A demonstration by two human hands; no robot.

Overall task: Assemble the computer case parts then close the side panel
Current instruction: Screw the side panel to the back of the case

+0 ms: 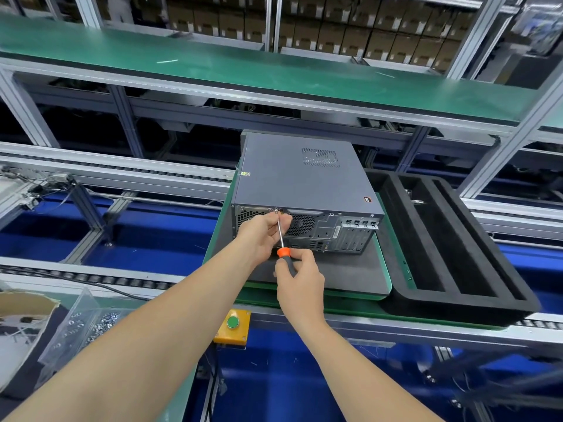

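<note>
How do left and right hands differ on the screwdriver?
Left hand pinches the screwdriver by its bare metal shaft near the tip; right hand grips its orange-and-black handle. Left hand is up at the rear panel of the computer case; right hand sits lower, nearer the person, over the grey mat. Both hold the same tool.

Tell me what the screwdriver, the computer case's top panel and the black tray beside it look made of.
The screwdriver: shiny, steel-looking shaft; handle apparently plastic or rubber, a glossy orange collar over a dull dark grip. The top panel: likely painted sheet metal, matte grey with punched vent holes. The black tray: probably foam, matte, with thick soft-looking walls.
</note>
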